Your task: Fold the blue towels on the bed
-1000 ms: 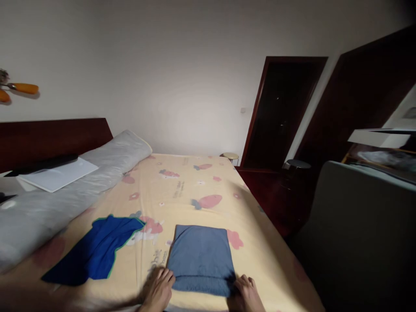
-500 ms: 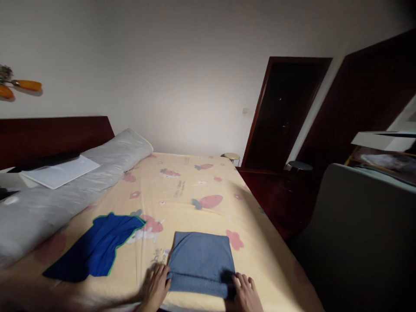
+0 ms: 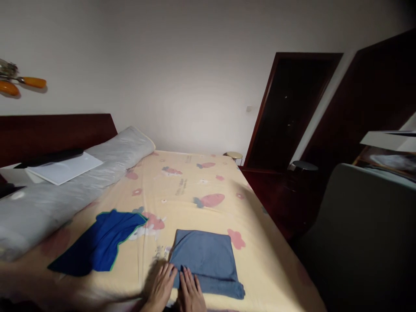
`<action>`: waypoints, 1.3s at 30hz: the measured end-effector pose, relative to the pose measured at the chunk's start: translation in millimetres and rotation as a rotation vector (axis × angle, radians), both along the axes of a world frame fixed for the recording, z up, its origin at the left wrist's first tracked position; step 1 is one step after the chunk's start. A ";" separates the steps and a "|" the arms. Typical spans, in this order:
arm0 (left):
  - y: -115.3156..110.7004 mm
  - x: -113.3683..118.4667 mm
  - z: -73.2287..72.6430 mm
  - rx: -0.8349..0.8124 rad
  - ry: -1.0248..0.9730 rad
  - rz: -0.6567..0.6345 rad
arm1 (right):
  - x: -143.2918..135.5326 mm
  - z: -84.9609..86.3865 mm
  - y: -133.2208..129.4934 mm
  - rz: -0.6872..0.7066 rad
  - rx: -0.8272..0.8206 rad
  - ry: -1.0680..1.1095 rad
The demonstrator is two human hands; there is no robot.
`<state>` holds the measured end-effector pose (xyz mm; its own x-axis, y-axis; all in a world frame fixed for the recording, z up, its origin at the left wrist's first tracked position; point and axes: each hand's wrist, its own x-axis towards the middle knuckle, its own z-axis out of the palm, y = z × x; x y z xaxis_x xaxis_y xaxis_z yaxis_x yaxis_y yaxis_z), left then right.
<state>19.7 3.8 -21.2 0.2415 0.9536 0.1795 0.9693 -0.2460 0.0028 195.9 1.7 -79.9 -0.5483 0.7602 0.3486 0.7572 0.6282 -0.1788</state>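
Note:
A grey-blue folded cloth [image 3: 206,253] lies flat on the bed near its front edge, with a turned-up band along its near side. My left hand [image 3: 161,286] rests at the cloth's near left corner, fingertips on the fold and the thumb hidden. Close beside it, my right hand [image 3: 191,290] lies flat on the band with its fingers stretched out. The band's right end sticks out slightly past the cloth's side. To the left is a dark blue cloth [image 3: 100,242] with green edging, spread out and a little wrinkled, touched by neither hand.
The bed [image 3: 182,203] has a yellow patterned sheet. A long grey bolster [image 3: 120,154] runs along the dark headboard [image 3: 55,132], with a white flat item [image 3: 66,169] on it. At the right stand a dark grey panel [image 3: 354,225] and two stools [image 3: 305,165].
My right hand has moved left from the cloth's right corner onto the band near my left hand. My left hand has shifted slightly. The view has turned a little left.

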 end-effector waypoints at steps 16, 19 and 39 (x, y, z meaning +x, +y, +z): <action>-23.7 7.4 0.3 -0.110 -0.134 -0.248 | 112.7 34.5 -8.3 0.066 -0.007 -0.100; -24.2 9.3 2.3 -0.120 -0.145 -0.235 | 160.8 51.8 -10.6 0.103 -0.012 -0.170; -17.2 7.1 -8.6 -0.104 -0.150 -0.251 | 186.0 66.6 -1.7 -0.130 -0.386 -0.123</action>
<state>26.8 -13.4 -29.7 0.4497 0.8829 0.1352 0.8654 -0.4682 0.1787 381.9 0.0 -13.2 -0.4587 0.8878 -0.0369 0.8562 0.4305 -0.2856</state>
